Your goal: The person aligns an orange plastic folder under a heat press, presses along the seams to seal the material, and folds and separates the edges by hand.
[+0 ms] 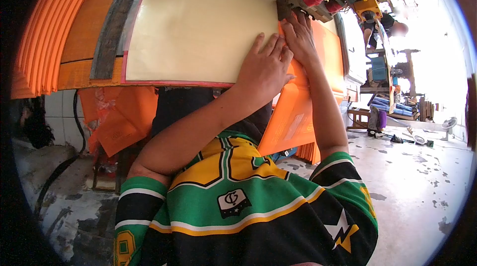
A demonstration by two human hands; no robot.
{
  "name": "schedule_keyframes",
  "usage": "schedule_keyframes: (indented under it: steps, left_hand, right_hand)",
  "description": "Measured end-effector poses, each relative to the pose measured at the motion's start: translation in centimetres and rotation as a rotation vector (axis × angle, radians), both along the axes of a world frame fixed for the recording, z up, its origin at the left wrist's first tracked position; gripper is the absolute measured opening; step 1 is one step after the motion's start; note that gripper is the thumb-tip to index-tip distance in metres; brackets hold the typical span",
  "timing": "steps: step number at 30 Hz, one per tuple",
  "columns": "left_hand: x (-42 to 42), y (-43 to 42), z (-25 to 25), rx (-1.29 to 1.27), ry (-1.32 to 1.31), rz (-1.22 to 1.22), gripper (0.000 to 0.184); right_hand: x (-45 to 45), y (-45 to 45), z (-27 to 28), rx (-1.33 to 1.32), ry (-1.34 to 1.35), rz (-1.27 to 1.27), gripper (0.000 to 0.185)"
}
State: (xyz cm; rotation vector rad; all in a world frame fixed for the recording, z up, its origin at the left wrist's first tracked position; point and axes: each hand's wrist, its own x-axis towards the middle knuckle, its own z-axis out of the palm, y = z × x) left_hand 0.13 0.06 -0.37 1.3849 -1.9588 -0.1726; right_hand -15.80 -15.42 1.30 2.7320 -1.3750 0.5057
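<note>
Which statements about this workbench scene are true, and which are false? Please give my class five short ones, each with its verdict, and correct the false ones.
1. The person's right hand rests on glossy orange plastic sheeting. True.
2. The person's left hand is far away from the right hand. False: the two hands are close together.
3. The smooth, straight-edged cream panel lies partly under the left hand. True.
4. The long, flat dark-grey strip lies between the hands. False: it lies to the left of the cream panel.
5. The layered stack of orange sheets is on the picture's left side. True.
</note>
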Motion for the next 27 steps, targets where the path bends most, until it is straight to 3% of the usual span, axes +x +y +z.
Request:
schedule_keyframes:
  steps: [9,20,27]
  left_hand:
    - [-0.1,-0.2,-0.4,-0.042,0.000,0.004,0.072]
    - [0.4,0.1,0.2,0.003,-0.075,-0.018,0.071]
    - [0.8,0.3,0.2,0.022,-0.083,-0.021,0.068]
  right_hand:
    - [0.0,0.2,-0.1,-0.045,-0.025,-0.003,0.052]
    - [0.6,2.7,1.4,0.104,-0.275,0.010,0.044]
    - [-0.6,6.0,2.3,0.214,-0.288,-0.004,0.043]
